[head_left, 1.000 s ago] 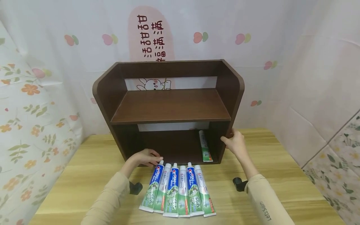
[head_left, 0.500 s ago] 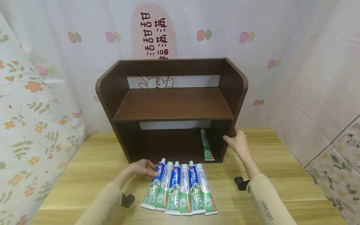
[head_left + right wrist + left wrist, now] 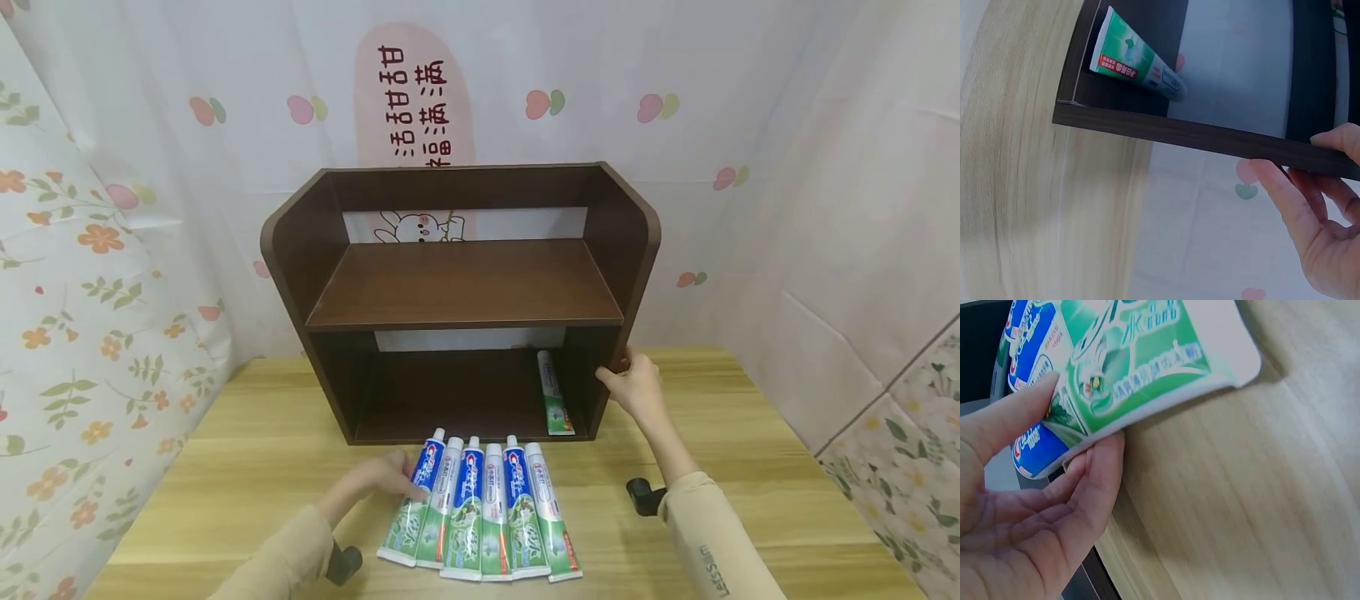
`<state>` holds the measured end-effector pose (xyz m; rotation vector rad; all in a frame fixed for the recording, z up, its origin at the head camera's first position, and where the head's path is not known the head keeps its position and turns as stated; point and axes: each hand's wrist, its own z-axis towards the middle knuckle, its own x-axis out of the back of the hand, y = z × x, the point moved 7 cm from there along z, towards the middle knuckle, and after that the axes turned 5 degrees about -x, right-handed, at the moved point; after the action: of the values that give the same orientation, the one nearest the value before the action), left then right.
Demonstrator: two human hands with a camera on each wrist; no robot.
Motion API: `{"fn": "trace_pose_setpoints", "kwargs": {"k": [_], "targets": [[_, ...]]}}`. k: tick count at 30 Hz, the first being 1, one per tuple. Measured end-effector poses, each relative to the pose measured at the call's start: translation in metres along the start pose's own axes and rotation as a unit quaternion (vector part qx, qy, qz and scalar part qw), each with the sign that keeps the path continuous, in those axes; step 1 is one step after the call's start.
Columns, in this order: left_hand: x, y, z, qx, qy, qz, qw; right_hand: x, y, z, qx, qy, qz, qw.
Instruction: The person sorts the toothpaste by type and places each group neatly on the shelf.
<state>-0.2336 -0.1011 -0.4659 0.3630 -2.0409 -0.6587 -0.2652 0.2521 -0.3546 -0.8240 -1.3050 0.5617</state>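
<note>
Pinching the leftmost tube (image 3: 409,518), the left hand (image 3: 385,473) sets its thumb on top and fingers against the outer edge, presumably because no neighbour blocks that side. The right hand (image 3: 636,386) grips the brown shelf (image 3: 465,287) by its right side, likely to steady it. Five more tubes (image 3: 493,510) lie fanned beside the pinched one on the worktop (image 3: 247,467), caps toward the shelf, apparently so each is easy to take. Another tube (image 3: 555,393) lies in the lower compartment near the right wall, crimped end forward. Patterned cloth (image 3: 510,137) hangs behind.
</note>
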Motion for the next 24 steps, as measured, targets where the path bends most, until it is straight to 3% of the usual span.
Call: {"fn": "trace_pose_setpoints", "kwargs": {"k": [16,24], "targets": [[0.008,-0.003,-0.002,0.009,-0.007,-0.036,0.9993,0.001,0.002,0.001,0.002,0.011,-0.008,1.0],[0.016,0.009,-0.011,-0.005,-0.023,-0.079,0.9966,0.0,0.001,0.001,0.004,0.001,-0.006,1.0]]}}
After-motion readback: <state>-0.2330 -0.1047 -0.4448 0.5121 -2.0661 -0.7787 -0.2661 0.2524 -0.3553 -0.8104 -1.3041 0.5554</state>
